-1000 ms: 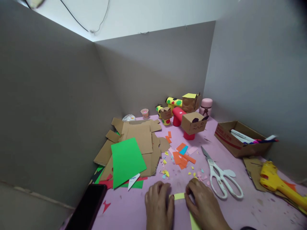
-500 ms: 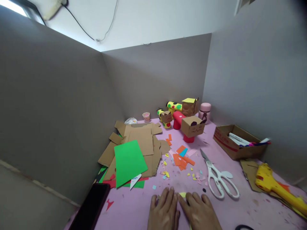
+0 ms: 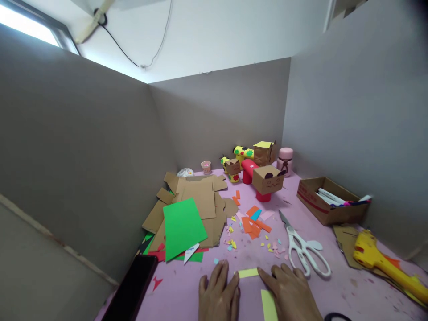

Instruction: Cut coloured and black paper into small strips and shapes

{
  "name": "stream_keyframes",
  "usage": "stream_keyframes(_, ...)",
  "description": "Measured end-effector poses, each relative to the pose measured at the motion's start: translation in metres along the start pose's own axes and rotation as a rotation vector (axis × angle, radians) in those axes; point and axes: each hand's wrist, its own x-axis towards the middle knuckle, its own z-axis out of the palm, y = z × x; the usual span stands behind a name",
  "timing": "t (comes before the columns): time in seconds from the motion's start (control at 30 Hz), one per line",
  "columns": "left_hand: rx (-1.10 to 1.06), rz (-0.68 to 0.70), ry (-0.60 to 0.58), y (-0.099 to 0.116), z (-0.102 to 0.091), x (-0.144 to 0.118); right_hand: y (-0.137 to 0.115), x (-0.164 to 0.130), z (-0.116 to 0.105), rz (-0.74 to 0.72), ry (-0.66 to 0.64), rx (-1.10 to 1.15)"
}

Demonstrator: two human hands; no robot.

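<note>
My left hand (image 3: 219, 292) lies palm down on the pink tabletop with its fingers stretched out. Its index finger reaches the left end of a small pale yellow paper strip (image 3: 248, 273). At the strip's other end presses the index fingertip of my right hand (image 3: 290, 292), whose remaining fingers are apart and slightly bent. A second yellow paper strip (image 3: 268, 304) lies beside the right hand's thumb side, partly cut off by the bottom of the view. White-handled scissors (image 3: 302, 249) rest just beyond my right hand.
Left are a phone (image 3: 132, 287), a green sheet (image 3: 183, 229) and flat cardboard (image 3: 197, 189). Paper scraps (image 3: 252, 225) lie mid-table, with cardboard animals (image 3: 267, 178) behind. A marker box (image 3: 329, 205), a yellow glue gun (image 3: 384, 263) and a pink bottle (image 3: 285, 161) stand right.
My hands have moved apart, the left one leftward and the right one rightward. More of both yellow strips now shows. The view has tilted slightly upward.
</note>
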Motion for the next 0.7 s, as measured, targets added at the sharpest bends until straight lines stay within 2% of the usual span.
stream_keyframes(0.1,-0.106,-0.132,-0.035,0.008,-0.015,0.016,-0.002,0.003,-0.003,0.030,-0.029,0.076)
stream_keyframes(0.2,-0.200,-0.226,-0.181,0.018,-0.029,0.037,-0.004,0.005,-0.005,0.063,-0.047,0.158)
stream_keyframes(0.3,-0.253,-0.231,-0.264,0.020,-0.035,0.047,-0.003,0.005,-0.005,0.092,-0.060,0.237)
stream_keyframes(0.4,-0.300,-0.196,-0.317,0.016,-0.032,0.046,-0.001,0.005,-0.006,0.124,-0.071,0.317)
stream_keyframes(0.6,-0.332,-0.131,-0.315,0.016,-0.030,0.039,-0.008,0.008,-0.017,0.189,-0.032,0.487)
stream_keyframes(0.7,-0.329,0.018,-0.166,0.018,-0.032,0.042,-0.009,0.010,-0.025,0.167,-0.003,0.590)
